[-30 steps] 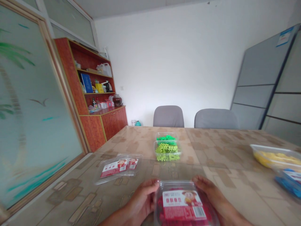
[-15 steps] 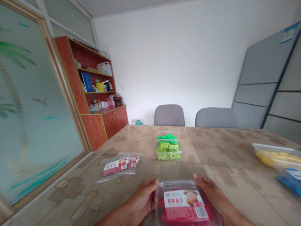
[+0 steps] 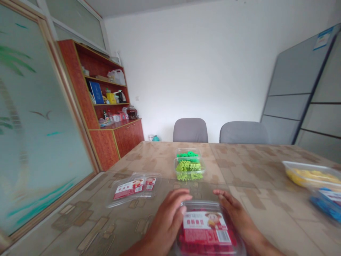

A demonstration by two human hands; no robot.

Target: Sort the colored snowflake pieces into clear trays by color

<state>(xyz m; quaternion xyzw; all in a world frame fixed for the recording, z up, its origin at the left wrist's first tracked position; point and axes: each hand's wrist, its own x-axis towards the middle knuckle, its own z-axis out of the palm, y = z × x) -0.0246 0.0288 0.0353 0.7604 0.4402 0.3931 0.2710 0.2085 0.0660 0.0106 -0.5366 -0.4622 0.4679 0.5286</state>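
A clear plastic box [image 3: 207, 227] with red pieces inside sits in front of me, its lid on and a red-and-white label on top. My left hand [image 3: 168, 218] is at its far left corner, fingers stretched forward and apart from the thumb, which touches the lid's edge. Along the box's right side lies my right hand [image 3: 238, 215], gripping it with the fingertips near the far right corner; part of that hand's grip is hidden. Beyond the box are an open tub of lime-green pieces [image 3: 189, 170] and a tub of bright green pieces [image 3: 188, 154].
Two loose clear lids [image 3: 134, 190] with labels overlap on the left of the table [image 3: 239, 170]. At the right stand a tub of yellow pieces [image 3: 310, 176] and a lidded box of blue pieces [image 3: 326, 204]. Grey chairs [image 3: 190, 130] line the far edge.
My left hand has risen from the box's left side to its far left corner, its fingers now stretched out. The right fingertips have shifted slightly inward. The view has turned slightly right.
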